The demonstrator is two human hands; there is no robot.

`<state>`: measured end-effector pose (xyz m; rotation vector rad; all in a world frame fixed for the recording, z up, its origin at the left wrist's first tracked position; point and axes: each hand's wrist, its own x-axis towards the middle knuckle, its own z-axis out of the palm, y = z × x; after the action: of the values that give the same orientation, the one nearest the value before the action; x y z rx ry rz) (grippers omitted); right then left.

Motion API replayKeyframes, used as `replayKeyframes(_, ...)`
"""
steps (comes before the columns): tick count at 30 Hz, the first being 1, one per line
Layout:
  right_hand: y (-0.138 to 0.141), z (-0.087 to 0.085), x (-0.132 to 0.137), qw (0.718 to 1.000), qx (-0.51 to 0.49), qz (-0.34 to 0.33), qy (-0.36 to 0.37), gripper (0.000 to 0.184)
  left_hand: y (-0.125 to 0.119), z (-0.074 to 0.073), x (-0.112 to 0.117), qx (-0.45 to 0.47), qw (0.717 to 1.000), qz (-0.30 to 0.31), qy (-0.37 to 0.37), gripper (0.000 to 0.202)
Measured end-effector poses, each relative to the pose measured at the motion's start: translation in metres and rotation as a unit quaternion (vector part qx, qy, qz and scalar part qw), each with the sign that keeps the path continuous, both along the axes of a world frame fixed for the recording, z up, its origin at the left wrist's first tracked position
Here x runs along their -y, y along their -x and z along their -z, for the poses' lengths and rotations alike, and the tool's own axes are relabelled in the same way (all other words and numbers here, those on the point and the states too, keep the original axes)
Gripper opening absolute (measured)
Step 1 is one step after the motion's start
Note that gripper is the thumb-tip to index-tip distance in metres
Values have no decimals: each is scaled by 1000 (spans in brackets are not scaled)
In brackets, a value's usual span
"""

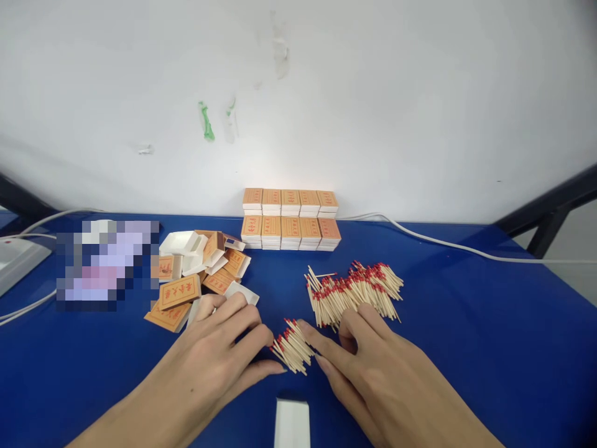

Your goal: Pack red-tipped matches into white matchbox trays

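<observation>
A small pile of red-headed matches (293,350) lies on the blue table between my two hands. My left hand (224,339) borders it on the left, index finger and thumb apart and close against the match heads. On the right side, my right hand (368,364) has its index fingertip and thumb tip at the pile's edge, also apart. The other fingers of both hands are bent toward the table. Just beyond my right hand spreads a larger heap of matches (349,289). Near the bottom edge is a white matchbox tray (292,423), partly cut off.
Loose orange matchbox sleeves (180,291) and white trays (180,242) lie heaped at left. Stacked matchboxes (290,227) stand in rows by the wall. A pixelated item (107,264) is at far left. A white cable (433,244) runs along the back right.
</observation>
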<state>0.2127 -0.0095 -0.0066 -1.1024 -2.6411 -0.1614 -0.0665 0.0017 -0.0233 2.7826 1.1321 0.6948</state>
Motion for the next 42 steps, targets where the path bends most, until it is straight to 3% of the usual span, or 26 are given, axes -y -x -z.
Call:
replayKeyframes(8,23,16,7,980,-163,109,41,22,-5,6,-3,-10,999,-4,-50,42)
replayKeyframes(12,31,24,8,978,-162,119,47,20,-4,8,-1,-18,998,-12,-56,45)
replayKeyframes(18,26,19,12,969,-193,95,121,12,-5,10,2,-23,999,-16,-36,47)
replayKeyframes(25,24,19,3,969,-183,161,-38,9,-5,11,1,7,1000,-14,-17,42)
replayKeyframes(29,27,22,-2,970,-128,190,-76,10,-4,11,1,5,1000,-8,-14,41)
replayKeyframes(34,29,24,-6,970,-122,188,-92,15,-6,8,4,-4,1000,3,-21,41)
replayKeyframes(42,26,25,-2,971,-170,164,-42,17,-9,2,5,10,1000,14,-11,36)
